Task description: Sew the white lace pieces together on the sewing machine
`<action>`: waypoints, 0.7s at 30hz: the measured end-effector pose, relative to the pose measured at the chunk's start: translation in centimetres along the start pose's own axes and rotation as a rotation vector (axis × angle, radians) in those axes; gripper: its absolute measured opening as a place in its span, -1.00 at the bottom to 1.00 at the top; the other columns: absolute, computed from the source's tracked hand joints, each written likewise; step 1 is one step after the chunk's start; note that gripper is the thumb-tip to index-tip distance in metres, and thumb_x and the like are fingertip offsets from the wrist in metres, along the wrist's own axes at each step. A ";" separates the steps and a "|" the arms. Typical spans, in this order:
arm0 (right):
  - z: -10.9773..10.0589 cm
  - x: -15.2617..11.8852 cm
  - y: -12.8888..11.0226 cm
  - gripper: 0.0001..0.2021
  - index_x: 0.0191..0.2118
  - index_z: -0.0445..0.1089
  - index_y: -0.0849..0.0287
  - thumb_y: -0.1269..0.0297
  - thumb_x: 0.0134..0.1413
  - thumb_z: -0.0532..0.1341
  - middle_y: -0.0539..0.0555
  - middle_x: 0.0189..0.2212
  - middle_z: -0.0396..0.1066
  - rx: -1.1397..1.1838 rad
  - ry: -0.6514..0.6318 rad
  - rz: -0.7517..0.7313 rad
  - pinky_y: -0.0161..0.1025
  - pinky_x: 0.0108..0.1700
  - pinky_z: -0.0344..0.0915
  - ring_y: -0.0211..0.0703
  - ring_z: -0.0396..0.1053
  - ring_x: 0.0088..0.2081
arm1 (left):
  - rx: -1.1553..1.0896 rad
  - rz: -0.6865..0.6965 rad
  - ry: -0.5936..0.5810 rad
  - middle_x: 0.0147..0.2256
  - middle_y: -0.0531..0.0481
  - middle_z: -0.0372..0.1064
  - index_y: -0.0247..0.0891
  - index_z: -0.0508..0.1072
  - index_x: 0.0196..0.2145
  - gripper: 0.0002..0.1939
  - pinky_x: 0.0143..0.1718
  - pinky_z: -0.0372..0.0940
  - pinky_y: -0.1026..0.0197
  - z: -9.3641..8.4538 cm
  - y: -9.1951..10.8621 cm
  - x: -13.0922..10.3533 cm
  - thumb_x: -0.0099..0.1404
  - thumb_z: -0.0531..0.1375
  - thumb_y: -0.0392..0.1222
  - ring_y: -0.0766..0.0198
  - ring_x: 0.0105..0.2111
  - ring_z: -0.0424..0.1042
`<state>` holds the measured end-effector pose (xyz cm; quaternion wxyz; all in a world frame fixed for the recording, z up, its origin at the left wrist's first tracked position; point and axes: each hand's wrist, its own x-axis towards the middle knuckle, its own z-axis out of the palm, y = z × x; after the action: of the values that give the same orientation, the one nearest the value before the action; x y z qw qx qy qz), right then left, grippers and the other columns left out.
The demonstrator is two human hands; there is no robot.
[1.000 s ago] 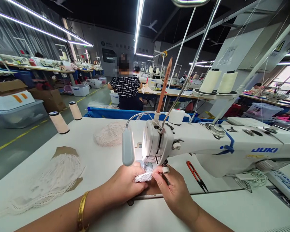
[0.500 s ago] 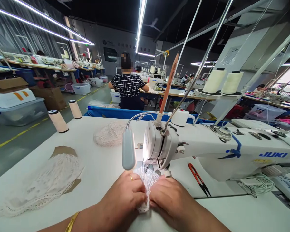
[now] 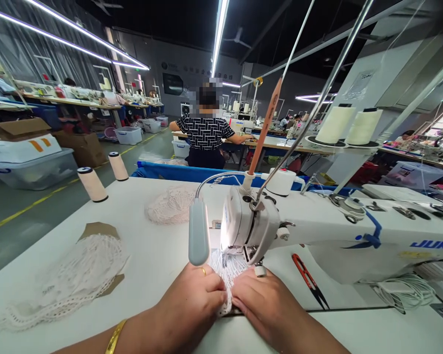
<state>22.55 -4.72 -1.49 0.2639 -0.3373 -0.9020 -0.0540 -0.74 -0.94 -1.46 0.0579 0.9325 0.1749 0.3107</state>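
White lace (image 3: 227, 267) lies under the needle area of the white sewing machine (image 3: 239, 221), lit by its lamp. On the lace's left side is my left hand (image 3: 197, 297), with a ring and a gold bracelet, its fingers closed on the edge. My right hand (image 3: 262, 305) grips the lace from the right, its fingers pressed together close to my left hand. The lace's lower end shows between the two hands. A grey lamp head (image 3: 198, 231) hangs just above my left hand.
Red-handled snips (image 3: 310, 281) lie right of my right hand. A lace pile (image 3: 84, 270) on brown card is at the left, another (image 3: 170, 204) further back. Two thread cones (image 3: 92, 184) stand at the table's left edge. A person (image 3: 205, 130) sits ahead, back turned.
The lace has moved further in under the machine, and less of it hangs below my hands. The view has shifted slightly. The person ahead has stretched an arm to the right.
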 end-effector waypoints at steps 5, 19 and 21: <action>0.5 0.2 0.5 -0.68 -0.34 0.27 0.05 0.46 0.51 0.02 -0.02 -0.47 0.42 -0.044 0.056 0.048 -0.18 -0.31 0.18 -0.11 0.28 -0.44 | 0.023 -0.017 -0.004 -0.33 -0.01 0.59 -0.20 0.53 -0.29 -0.72 -0.22 0.23 0.05 0.1 -0.8 0.5 0.42 0.07 -0.44 0.15 -0.37 0.47; 1.7 0.7 -0.5 -0.74 -0.02 0.45 0.08 0.45 0.51 0.02 0.07 -0.30 0.62 0.061 0.137 0.302 -0.16 -0.30 0.39 -0.01 0.54 -0.35 | -0.492 -0.631 -0.225 -0.29 0.01 0.53 -0.22 0.51 -0.40 -0.68 -0.11 0.41 0.17 -0.7 -2.9 2.0 0.52 0.14 -0.13 0.17 -0.23 0.51; 1.8 0.8 -0.4 -0.75 -0.02 0.45 0.07 0.45 0.49 0.04 0.06 -0.27 0.65 0.103 0.166 0.348 -0.18 -0.28 0.42 -0.03 0.56 -0.32 | -0.513 -0.659 -0.236 -0.28 0.01 0.53 -0.23 0.50 -0.40 -0.66 -0.12 0.42 0.17 -0.8 -3.1 2.2 0.52 0.15 -0.08 0.16 -0.21 0.50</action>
<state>20.97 -4.07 -2.56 0.3596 -0.4684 -0.8069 0.0110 -0.46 2.76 -0.25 0.4035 0.8113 0.3725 0.2004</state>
